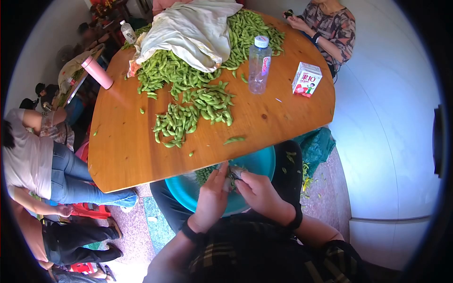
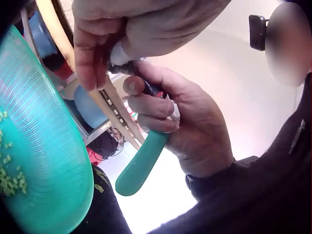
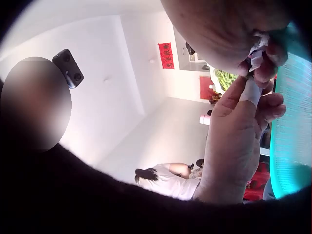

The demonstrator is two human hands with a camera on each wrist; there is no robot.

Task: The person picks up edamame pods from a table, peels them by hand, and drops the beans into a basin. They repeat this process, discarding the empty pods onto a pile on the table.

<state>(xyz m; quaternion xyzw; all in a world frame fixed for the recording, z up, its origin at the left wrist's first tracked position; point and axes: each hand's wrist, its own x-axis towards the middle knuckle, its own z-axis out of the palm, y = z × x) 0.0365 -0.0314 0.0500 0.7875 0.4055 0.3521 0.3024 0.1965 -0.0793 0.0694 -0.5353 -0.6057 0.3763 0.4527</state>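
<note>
Over a teal basin (image 1: 268, 162) my left hand (image 1: 211, 197) and right hand (image 1: 260, 194) meet at their fingertips. The left wrist view shows my right hand (image 2: 195, 114) curled round a tool with a green handle (image 2: 141, 168), a white wrap on one finger. Above it my left hand (image 2: 151, 27), its thumb wrapped in white, pinches a small item mostly hidden by the fingers. In the right wrist view, my left hand's wrapped thumb (image 3: 250, 91) is close against my right hand (image 3: 229, 34). Loose green beans (image 2: 13, 183) lie in the basin.
The wooden table (image 1: 127, 141) carries heaped green pods (image 1: 177, 120), a white cloth (image 1: 186, 35), a clear bottle (image 1: 258, 68), a juice carton (image 1: 306, 80) and a pink flask (image 1: 97, 72). People are at left and back right; a green bag (image 1: 317, 146) stands at right.
</note>
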